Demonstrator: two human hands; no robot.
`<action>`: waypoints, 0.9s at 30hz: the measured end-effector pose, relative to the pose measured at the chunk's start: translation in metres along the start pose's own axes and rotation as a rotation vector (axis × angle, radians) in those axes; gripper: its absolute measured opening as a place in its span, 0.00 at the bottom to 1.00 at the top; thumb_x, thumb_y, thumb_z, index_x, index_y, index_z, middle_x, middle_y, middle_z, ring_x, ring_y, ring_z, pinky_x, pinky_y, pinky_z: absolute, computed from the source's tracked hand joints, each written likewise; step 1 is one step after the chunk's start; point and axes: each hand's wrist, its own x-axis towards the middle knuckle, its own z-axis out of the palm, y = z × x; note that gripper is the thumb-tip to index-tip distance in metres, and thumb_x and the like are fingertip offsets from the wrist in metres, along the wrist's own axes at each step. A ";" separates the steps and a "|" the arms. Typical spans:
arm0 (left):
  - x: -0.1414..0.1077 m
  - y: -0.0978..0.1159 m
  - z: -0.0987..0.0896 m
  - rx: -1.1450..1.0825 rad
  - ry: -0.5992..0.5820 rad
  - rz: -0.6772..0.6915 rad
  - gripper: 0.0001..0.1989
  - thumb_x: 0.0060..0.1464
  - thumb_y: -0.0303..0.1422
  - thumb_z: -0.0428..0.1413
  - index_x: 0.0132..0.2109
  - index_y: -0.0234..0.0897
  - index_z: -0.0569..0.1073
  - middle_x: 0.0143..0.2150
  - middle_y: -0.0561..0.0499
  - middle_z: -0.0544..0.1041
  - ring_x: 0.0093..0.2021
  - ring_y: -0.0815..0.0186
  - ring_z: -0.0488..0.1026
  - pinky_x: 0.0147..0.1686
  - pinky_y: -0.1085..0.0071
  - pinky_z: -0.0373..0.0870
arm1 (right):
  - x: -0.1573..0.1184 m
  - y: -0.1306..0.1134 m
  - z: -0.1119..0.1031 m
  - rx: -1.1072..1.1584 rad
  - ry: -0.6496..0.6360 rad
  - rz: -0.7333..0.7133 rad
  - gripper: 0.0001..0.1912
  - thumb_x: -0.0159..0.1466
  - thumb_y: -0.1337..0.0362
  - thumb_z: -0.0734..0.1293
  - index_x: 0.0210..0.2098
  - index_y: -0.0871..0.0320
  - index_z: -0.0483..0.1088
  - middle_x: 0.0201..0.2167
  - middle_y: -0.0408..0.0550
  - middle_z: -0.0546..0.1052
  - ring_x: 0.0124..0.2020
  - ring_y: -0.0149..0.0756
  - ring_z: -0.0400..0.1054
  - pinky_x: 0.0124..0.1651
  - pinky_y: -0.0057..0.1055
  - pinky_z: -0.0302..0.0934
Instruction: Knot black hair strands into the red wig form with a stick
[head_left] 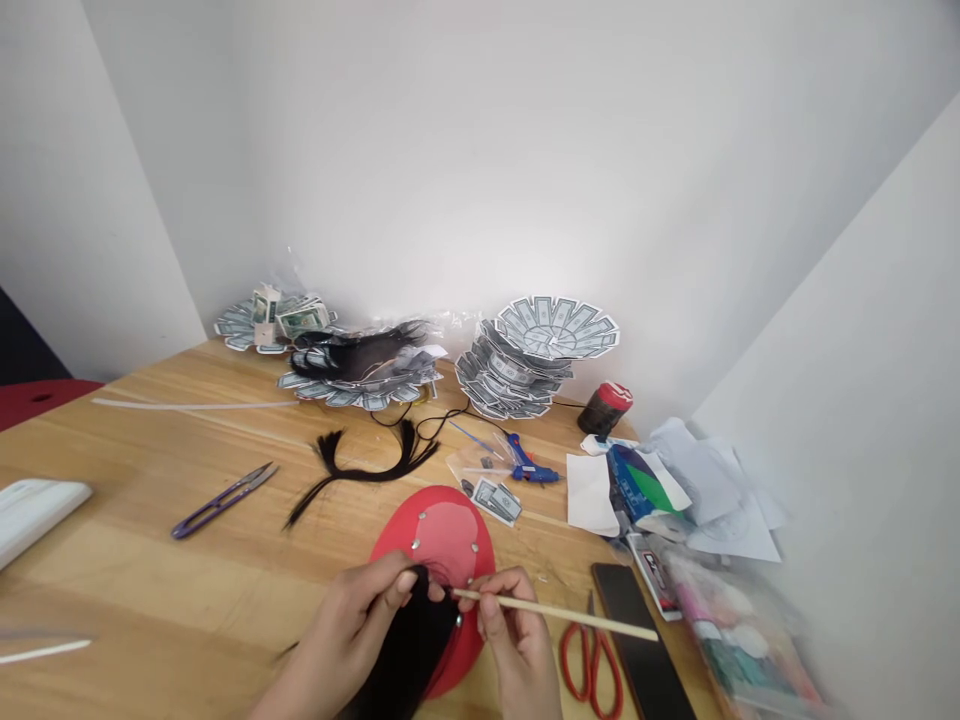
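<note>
Lower centre of frame: left hand [356,625] pinches straight black hair bundle [409,640] over red oval piece [442,520]; right hand [514,625] pinches thin pale wooden stick [570,613].

The light is bright, soft and even in the head view. Its source does not show, but the wall [525,150] is palest in the middle, just above the paper stack [517,365], and becomes more grey toward the corners. On the desk [150,450] the shadows are weak and have soft edges. A pale shine lies on the wood at the left, and small bright glints sit on the clear plastic near the wall. The wide lens makes the borders stretched, and the plastic packets [742,630] at the lower right look smeared. The white strip [45,651] at the lower left is also blurred. The middle is moderately sharp, with fine detail soft.
</note>
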 end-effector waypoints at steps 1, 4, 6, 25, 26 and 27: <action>0.000 0.000 0.000 -0.011 0.005 -0.011 0.20 0.68 0.42 0.46 0.36 0.40 0.76 0.34 0.49 0.82 0.35 0.64 0.78 0.39 0.76 0.70 | 0.000 0.000 0.000 0.002 -0.002 0.003 0.16 0.60 0.47 0.71 0.31 0.53 0.72 0.26 0.41 0.78 0.26 0.31 0.64 0.33 0.26 0.59; 0.002 0.000 -0.001 -0.033 0.018 -0.026 0.21 0.68 0.44 0.46 0.35 0.39 0.77 0.35 0.49 0.82 0.35 0.63 0.77 0.39 0.75 0.70 | 0.001 -0.001 -0.001 -0.001 -0.008 0.009 0.17 0.61 0.47 0.71 0.31 0.53 0.72 0.26 0.41 0.78 0.25 0.30 0.63 0.33 0.26 0.59; 0.003 0.000 -0.001 -0.035 0.018 -0.023 0.21 0.68 0.44 0.45 0.35 0.39 0.76 0.34 0.49 0.81 0.36 0.63 0.77 0.39 0.75 0.69 | 0.001 -0.001 -0.001 -0.008 -0.010 0.010 0.17 0.61 0.46 0.70 0.30 0.54 0.71 0.26 0.41 0.78 0.24 0.30 0.62 0.33 0.26 0.58; -0.007 -0.007 0.002 -0.019 -0.015 -0.016 0.19 0.69 0.42 0.45 0.37 0.40 0.76 0.34 0.53 0.82 0.37 0.66 0.78 0.39 0.79 0.68 | 0.000 0.004 0.003 -0.185 0.106 0.026 0.23 0.63 0.41 0.65 0.27 0.54 0.67 0.21 0.40 0.74 0.24 0.32 0.67 0.32 0.27 0.61; -0.007 -0.008 0.002 -0.018 -0.016 -0.020 0.19 0.69 0.41 0.45 0.37 0.40 0.76 0.34 0.53 0.82 0.37 0.66 0.78 0.39 0.79 0.68 | 0.000 0.003 0.004 -0.186 0.117 0.024 0.22 0.63 0.41 0.65 0.28 0.54 0.67 0.21 0.40 0.74 0.25 0.32 0.67 0.32 0.27 0.62; -0.008 -0.009 0.002 -0.018 -0.017 -0.023 0.19 0.69 0.41 0.45 0.37 0.40 0.76 0.35 0.53 0.82 0.37 0.66 0.78 0.40 0.79 0.68 | -0.001 0.003 0.005 -0.188 0.129 0.023 0.22 0.63 0.42 0.65 0.28 0.54 0.67 0.21 0.40 0.74 0.25 0.32 0.67 0.32 0.27 0.62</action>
